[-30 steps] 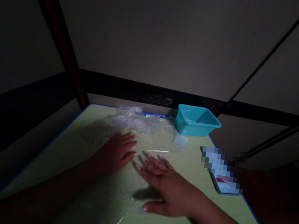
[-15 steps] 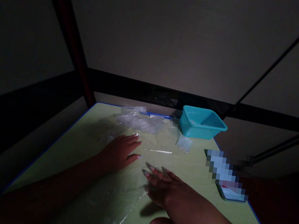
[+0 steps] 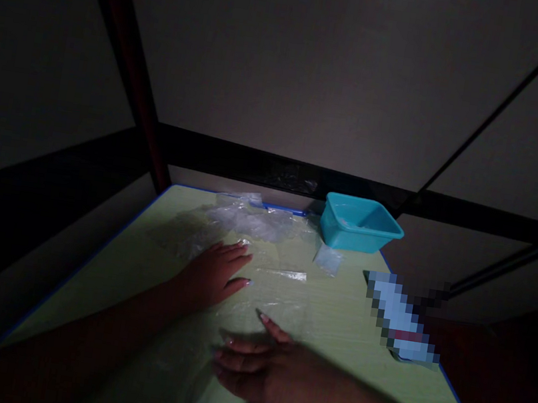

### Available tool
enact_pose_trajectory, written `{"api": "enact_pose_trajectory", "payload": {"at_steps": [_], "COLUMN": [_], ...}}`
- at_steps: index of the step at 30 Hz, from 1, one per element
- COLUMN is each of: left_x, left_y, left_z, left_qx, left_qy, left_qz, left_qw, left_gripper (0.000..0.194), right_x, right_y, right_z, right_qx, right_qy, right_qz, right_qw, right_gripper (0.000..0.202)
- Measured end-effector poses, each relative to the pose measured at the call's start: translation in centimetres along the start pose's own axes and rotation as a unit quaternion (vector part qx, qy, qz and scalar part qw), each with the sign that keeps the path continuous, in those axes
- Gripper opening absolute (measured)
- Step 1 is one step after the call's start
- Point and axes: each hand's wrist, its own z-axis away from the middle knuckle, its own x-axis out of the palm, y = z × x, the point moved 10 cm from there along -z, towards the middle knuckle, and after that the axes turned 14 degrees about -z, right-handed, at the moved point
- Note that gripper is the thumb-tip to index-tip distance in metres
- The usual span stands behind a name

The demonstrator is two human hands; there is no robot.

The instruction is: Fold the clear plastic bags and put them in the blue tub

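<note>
A thin clear plastic bag lies spread on the pale green tabletop between my hands. My left hand rests flat near its far left side, fingers stretched out and holding nothing. My right hand is nearer to me, over the closer part of the plastic, fingers extended to the left; its thumb is mostly hidden at the bottom edge. Beyond my left hand is a loose heap of clear plastic bags. A small folded plastic packet lies to the right of the heap.
A turquoise plastic basin stands at the table's far right corner. A flat, blurred-out object lies along the right edge. The blue-rimmed table meets a dark-banded wall at the back.
My right hand has slid toward me and slightly left over the plastic, its fingers now pointing more to the left. The left hand has stayed in nearly the same place.
</note>
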Motion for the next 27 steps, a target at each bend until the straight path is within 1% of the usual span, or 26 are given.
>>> {"api": "enact_pose_trajectory", "payload": {"at_steps": [2,4,8,11,13,15,19,21,23,27], "left_x": [-0.1,-0.5,-1.9,-2.3,-2.4,-2.6,-3.2,-3.2,-3.0,-2.7], "left_y": [-0.1,-0.3,-1.2,-1.6,-1.4,-0.7,1.6,2.1,2.3,2.9], "left_z": [0.0,0.0,-0.1,-0.2,-0.2,-0.2,0.2,0.2,0.2,0.2], "left_qx": [-0.002,-0.008,-0.022,-0.019,-0.008,0.025,0.113,0.121,0.12,0.137], "left_qy": [0.006,0.027,0.106,0.133,0.134,0.123,0.092,0.081,0.072,0.06], "left_qz": [-0.001,0.007,0.087,0.133,0.152,0.18,0.225,0.227,0.226,0.215], "left_qw": [1.0,1.0,0.99,0.982,0.979,0.976,0.963,0.963,0.964,0.965], "left_gripper": [0.043,0.038,0.025,0.031,0.037,0.041,0.035,0.031,0.028,0.022], "right_x": [-0.2,-0.6,-1.8,-2.5,-2.5,-2.4,-2.4,-2.6,-3.0,-4.5], "right_y": [0.1,0.2,0.6,1.3,2.0,2.7,3.8,4.1,4.3,4.6], "right_z": [-0.1,-0.1,-0.1,-0.1,-0.2,-0.3,-0.3,-0.1,0.1,0.7], "right_qx": [0.005,0.014,0.027,0.034,0.042,0.053,0.077,0.085,0.091,0.104], "right_qy": [0.006,0.014,0.037,0.058,0.06,0.057,0.058,0.057,0.069,0.122], "right_qz": [-0.02,-0.036,-0.044,-0.041,-0.038,-0.031,-0.016,-0.01,-0.002,0.033], "right_qw": [1.0,0.999,0.998,0.997,0.997,0.996,0.995,0.995,0.993,0.986], "right_gripper": [0.078,0.08,0.079,0.079,0.08,0.08,0.084,0.086,0.085,0.076]}}
